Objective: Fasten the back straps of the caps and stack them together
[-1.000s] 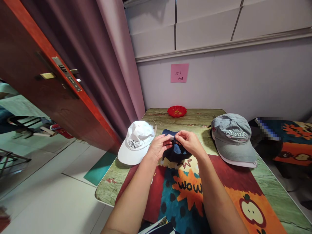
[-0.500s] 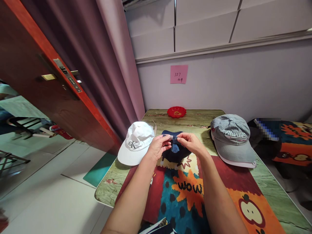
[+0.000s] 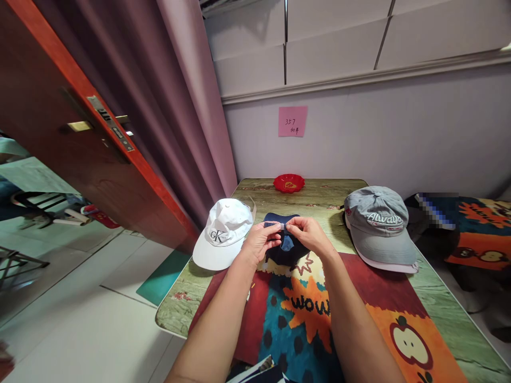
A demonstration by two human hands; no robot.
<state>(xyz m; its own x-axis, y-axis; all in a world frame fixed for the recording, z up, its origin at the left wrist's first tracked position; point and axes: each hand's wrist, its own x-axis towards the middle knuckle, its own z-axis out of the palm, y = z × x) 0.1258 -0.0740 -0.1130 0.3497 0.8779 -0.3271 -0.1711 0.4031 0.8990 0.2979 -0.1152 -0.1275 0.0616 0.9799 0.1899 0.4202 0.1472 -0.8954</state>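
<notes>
A dark navy cap lies at the middle of the table, its strap side toward me and its brim partly visible behind my fingers. My left hand pinches the left part of the strap. Close beside it, my right hand pinches the strap's right part, and the fingertips almost meet over the opening. A white cap with black letters sits left of my hands. To the right rests a grey cap with white lettering.
A red scalloped dish stands at the back of the wood-pattern table. A colourful cloth covers the near part. A pink note hangs on the wall. The open brown door and a curtain are at the left.
My right hand has shifted slightly left, so its fingertips are closer to my left hand's at the strap. The caps on both sides have not moved.
</notes>
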